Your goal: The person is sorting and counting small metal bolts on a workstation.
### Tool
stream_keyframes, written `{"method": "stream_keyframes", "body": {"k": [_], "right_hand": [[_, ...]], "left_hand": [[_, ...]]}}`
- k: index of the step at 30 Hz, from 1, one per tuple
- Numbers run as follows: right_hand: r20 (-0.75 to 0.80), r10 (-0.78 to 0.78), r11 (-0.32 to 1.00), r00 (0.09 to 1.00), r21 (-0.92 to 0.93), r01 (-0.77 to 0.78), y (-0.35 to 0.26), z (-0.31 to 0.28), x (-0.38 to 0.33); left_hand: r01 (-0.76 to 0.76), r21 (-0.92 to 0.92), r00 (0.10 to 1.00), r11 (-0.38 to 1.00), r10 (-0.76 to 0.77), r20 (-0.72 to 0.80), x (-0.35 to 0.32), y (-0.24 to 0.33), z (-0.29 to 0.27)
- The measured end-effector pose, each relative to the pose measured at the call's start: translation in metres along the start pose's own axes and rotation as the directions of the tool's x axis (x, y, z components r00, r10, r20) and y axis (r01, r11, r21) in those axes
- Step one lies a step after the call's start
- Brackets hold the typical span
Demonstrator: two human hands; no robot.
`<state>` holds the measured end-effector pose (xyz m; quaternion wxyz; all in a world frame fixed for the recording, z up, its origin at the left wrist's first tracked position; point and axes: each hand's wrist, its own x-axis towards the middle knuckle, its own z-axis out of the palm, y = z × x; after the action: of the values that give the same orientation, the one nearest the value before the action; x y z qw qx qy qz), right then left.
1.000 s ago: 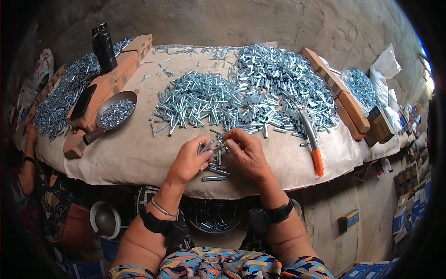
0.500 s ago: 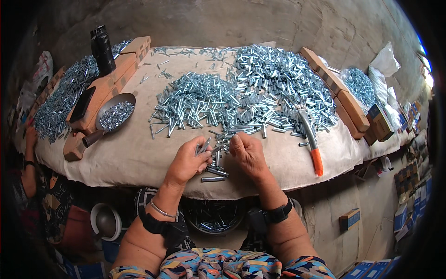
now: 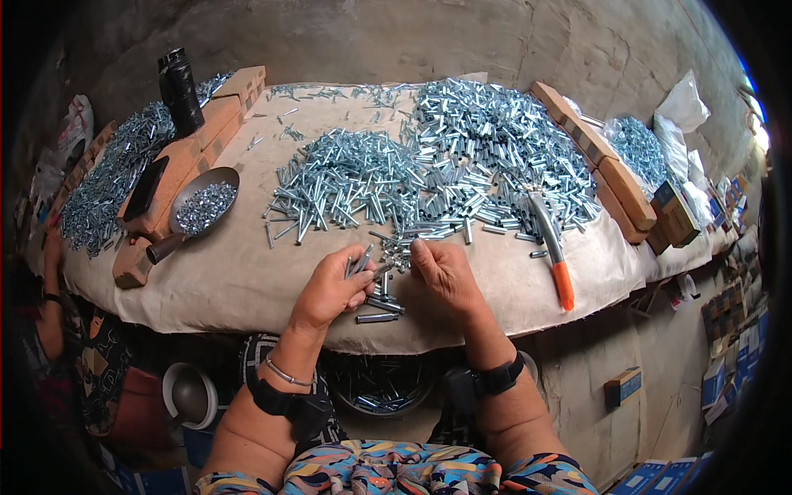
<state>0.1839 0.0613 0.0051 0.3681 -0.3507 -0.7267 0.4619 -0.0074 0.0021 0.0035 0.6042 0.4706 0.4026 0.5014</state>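
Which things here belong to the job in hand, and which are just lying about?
Likely in the job:
slim metal rods in the left hand
pile of metal pins
pile of metal tubes
probably the pan

Likely just lying about:
black bottle
black phone-like slab
lone box on the floor

Silvery metal pins, slim and straight, stick up at a slant from the left hand.

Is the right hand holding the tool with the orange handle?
No, the orange-handled tool lies farther right, with cloth visible between it and the right hand.
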Motion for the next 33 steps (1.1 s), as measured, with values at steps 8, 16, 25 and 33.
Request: {"method": "stream_keyframes", "body": {"k": [8, 16, 25, 33], "right_hand": [[-0.201, -0.253, 0.893, 0.946, -0.426, 0.148, 0.014, -0.004, 0.005], [-0.147, -0.281, 0.749, 0.948, -0.652, 0.120, 0.016, 0.000, 0.005], [-0.126, -0.070, 0.935, 0.990, 0.338, 0.109, -0.005, 0.016, 0.005], [-0.101, 0.001, 0.821, 0.995, 0.568, 0.057, 0.004, 0.026, 0.007]], "left_hand": [[-0.048, 0.212, 0.996, 0.976, 0.063, -0.065, -0.003, 0.002, 0.000], [-0.108, 0.104, 0.988, 0.989, 0.118, -0.101, 0.001, -0.003, -0.001], [-0.093, 0.085, 0.994, 0.992, 0.097, -0.043, 0.005, -0.006, 0.008], [-0.074, 0.094, 0.996, 0.993, 0.077, -0.033, 0.006, -0.006, 0.010]]}}
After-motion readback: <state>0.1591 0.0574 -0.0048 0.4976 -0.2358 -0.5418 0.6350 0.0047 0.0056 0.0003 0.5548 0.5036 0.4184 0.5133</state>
